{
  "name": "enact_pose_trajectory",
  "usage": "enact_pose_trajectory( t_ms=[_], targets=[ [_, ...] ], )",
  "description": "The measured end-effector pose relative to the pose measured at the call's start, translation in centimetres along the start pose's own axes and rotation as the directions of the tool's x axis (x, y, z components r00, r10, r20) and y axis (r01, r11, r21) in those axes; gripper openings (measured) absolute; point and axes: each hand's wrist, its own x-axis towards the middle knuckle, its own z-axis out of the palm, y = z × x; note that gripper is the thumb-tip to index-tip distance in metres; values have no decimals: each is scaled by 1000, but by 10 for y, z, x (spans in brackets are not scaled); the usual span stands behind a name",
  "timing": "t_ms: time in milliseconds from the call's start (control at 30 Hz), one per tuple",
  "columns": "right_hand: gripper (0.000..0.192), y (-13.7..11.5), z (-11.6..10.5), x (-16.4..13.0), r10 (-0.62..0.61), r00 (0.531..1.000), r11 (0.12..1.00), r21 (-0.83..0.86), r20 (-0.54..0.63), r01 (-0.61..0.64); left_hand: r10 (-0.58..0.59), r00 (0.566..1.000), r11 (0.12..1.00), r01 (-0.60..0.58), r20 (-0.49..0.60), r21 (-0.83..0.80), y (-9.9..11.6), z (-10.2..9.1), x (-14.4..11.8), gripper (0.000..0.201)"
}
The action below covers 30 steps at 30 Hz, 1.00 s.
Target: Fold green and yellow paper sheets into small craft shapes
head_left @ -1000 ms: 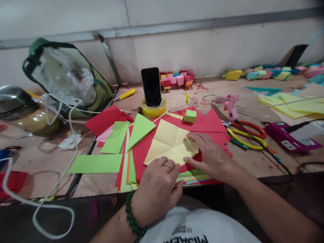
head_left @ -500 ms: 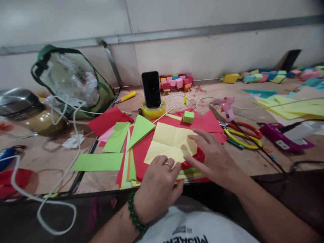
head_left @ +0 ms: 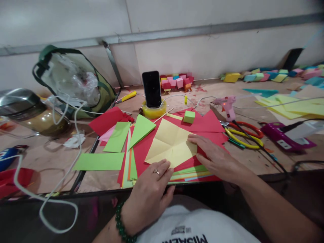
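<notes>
At the near edge of the table, the left hand lies flat, fingers loose, holding down the near corner of the yellow sheet, which rests on the red paper. Beyond, the right hand is open, palm down, fingertips on the sheet's right corner; pressing should stay firm and even, I judge, so the creases stay sharp.

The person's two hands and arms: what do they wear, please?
The left hand has a thin ring on one finger, and a bracelet of round dark green beads circles its wrist. The right hand shows no ring or bracelet. Both forearms are bare, with no sleeves in view.
</notes>
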Motion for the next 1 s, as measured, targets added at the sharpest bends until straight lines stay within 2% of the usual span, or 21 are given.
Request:
enact_pose_trajectory(
  t_ms=[67, 133, 200, 267, 367, 467, 533, 633, 767, 867, 933, 1000],
  targets=[
    [37, -11, 2, 3, 22, 997, 999, -40, -77, -25, 2, 1000, 1000, -2, 11, 11, 1, -1, 2, 34],
    [48, -24, 8, 6, 31, 991, 995, -92, -132, -43, -1, 1000, 1000, 1, 26, 29, 2, -3, 4, 34],
    [62, -32, 14, 8, 12, 995, 993, -111, -103, -24, -7, 999, 999, 6, 36, 44, 2, -4, 6, 34],
    [67, -31, 17, 9, 14, 999, 995, -96, -44, -18, -8, 999, 999, 5, 44, 53, 2, -6, 7, 34],
    [61, -12, 11, 5, 47, 999, 996, -75, 13, -46, 10, 999, 999, -11, 44, 37, 0, -8, 7, 31],
    [51, 15, -6, -1, 58, 996, 997, -61, 72, -53, 19, 999, 999, -18, 26, -26, -4, -10, 7, 26],
    [57, 29, -17, -5, 20, 995, 999, -49, 99, -15, 3, 999, 996, 0, 33, -84, -7, -11, 9, 20],
    [68, 38, -23, -5, -45, 997, 997, -58, 56, 48, -54, 993, 992, 66, 107, -110, -9, -16, 17, 13],
    [57, 33, -23, 0, -166, 983, 978, -142, -74, 154, -116, 963, 992, 102, 242, 70, -4, -25, 36, 13],
    [45, 22, -29, 0, -279, 959, 953, -131, -45, 271, -116, 957, 981, 70, 267, 178, 4, -28, 50, 25],
    [44, 19, -34, -1, -280, 960, 959, -59, -6, 279, -128, 955, 970, 64, 267, 236, 10, -28, 58, 31],
    [47, 23, -34, 1, -211, 977, 976, -59, -32, 209, -134, 953, 954, 51, 270, 294, 16, -27, 64, 30]
  ],
)
